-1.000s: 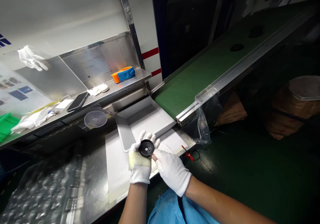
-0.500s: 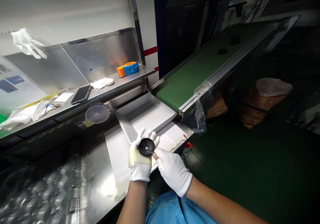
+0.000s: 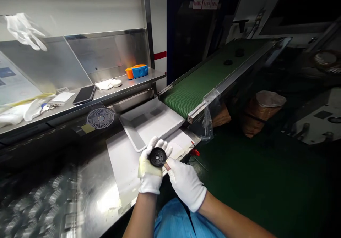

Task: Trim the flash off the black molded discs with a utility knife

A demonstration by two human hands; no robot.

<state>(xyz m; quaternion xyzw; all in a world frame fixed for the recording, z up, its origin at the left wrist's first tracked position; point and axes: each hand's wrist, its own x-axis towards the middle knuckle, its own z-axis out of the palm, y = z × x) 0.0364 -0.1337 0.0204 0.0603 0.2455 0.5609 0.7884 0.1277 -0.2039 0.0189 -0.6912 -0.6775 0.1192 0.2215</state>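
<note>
My left hand (image 3: pixel 150 170), in a white glove with yellowish tape across it, cradles a black round disc (image 3: pixel 157 157) with a central hole and small holes around it. My right hand (image 3: pixel 185 184), also white-gloved, sits at the disc's lower edge. Its fingertips pinch a thin dark pointed item (image 3: pixel 162 162), too small to name exactly. Behind my hands lies a white-grey tray (image 3: pixel 149 122) on a white sheet (image 3: pixel 121 163) over a steel bench.
A green conveyor belt (image 3: pixel 205 83) with aluminium rails carries dark discs at the far end. A red-handled tool (image 3: pixel 195 152) lies at the bench's edge. A steel shelf (image 3: pixel 112 92) holds a phone (image 3: pixel 84 94) and an orange-blue tape dispenser (image 3: pixel 136 71). A small fan (image 3: pixel 100 118) hangs below. Bubble wrap (image 3: pixel 34 202) lies left.
My head has turned, shifting the whole scene left and down in view. My hands stay together on the disc, with no visible change of grip.
</note>
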